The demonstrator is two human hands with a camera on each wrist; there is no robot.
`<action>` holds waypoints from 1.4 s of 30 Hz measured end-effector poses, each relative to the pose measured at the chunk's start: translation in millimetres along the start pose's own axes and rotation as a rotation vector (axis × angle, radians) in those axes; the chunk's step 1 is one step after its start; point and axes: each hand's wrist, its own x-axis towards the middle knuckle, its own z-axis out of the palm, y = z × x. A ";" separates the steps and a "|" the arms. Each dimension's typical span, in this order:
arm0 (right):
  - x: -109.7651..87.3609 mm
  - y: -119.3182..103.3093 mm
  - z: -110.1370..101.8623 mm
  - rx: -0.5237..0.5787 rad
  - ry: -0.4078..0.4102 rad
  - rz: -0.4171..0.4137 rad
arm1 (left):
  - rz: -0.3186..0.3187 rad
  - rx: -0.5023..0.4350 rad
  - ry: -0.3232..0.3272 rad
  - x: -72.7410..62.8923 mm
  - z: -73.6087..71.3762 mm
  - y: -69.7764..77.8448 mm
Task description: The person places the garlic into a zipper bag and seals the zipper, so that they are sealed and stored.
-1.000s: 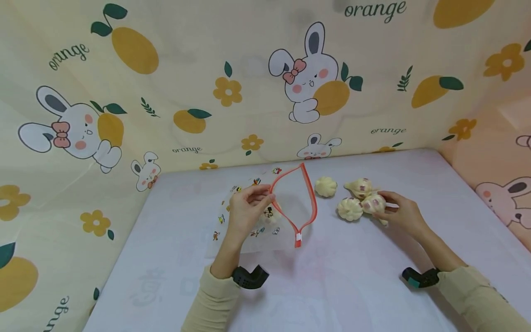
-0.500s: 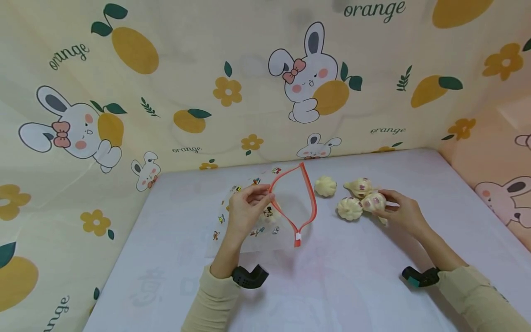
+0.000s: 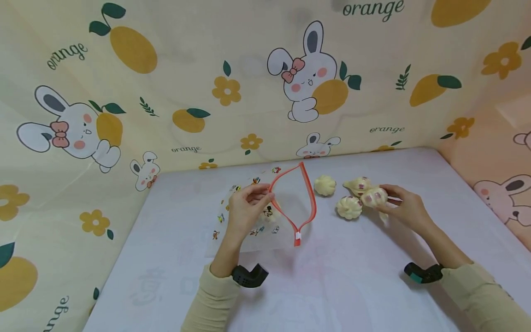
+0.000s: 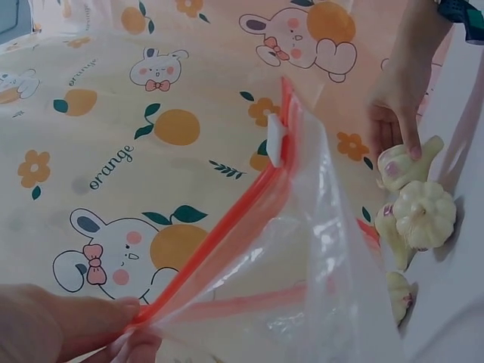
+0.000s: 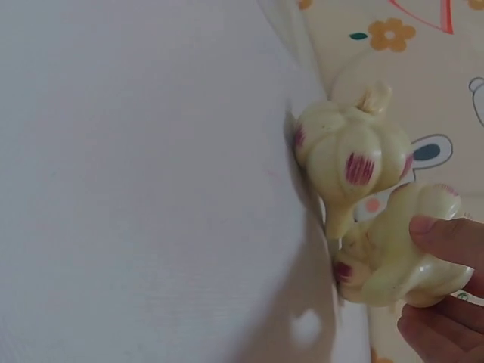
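My left hand (image 3: 246, 210) pinches the orange-red rim of a clear zip bag (image 3: 312, 203) printed with small cartoon figures. The bag's mouth gapes toward the right, with a white slider (image 3: 297, 235) at its near end. Something pale shows through the plastic, partly hidden by the hand. On the right, my right hand (image 3: 406, 210) holds a garlic bulb (image 3: 375, 197) between thumb and fingers. That bulb is tilted, close to a purple-marked garlic bulb (image 3: 359, 185) behind it and a rounder garlic bulb (image 3: 349, 208) to its left. The right wrist view shows the thumb on the held bulb (image 5: 404, 257).
Another garlic bulb (image 3: 325, 185) lies between the bag and the group. All rest on a white-covered table (image 3: 332, 286). A patterned backdrop (image 3: 249, 69) with rabbits and oranges stands along the back and sides. Both wrists wear black devices.
My right hand has moved slightly up and right, and the garlic bulb in it has tilted and shifted a little. My left hand and the bag have stayed in place.
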 end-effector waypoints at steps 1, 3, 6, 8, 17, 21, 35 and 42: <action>0.6 -0.6 -0.3 0.000 0.002 -0.004 | -0.001 -0.002 0.000 0.1 0.0 -0.1; 1.5 -1.7 -0.7 -0.001 0.002 -0.007 | -0.003 -0.004 -0.003 0.3 0.1 -0.5; 1.9 -4.0 -2.0 -0.036 0.003 -0.002 | -0.004 -0.004 -0.005 0.4 0.4 -0.9; 1.7 -6.0 -2.8 -0.057 0.003 0.004 | -0.004 -0.004 -0.006 0.3 0.6 -0.8; 2.2 -16.0 -6.7 -0.079 -0.002 -0.002 | -0.016 -0.007 -0.008 -0.7 0.8 0.0; 2.6 -21.5 -8.3 -0.073 -0.019 -0.003 | -0.019 -0.003 -0.002 -0.8 0.6 -0.1; 4.4 -41.5 -4.0 -0.007 -0.033 -0.053 | -0.017 0.015 0.008 -0.6 0.0 0.5; 6.5 -51.5 0.0 0.039 -0.035 -0.094 | -0.017 0.032 0.013 -1.8 0.0 2.0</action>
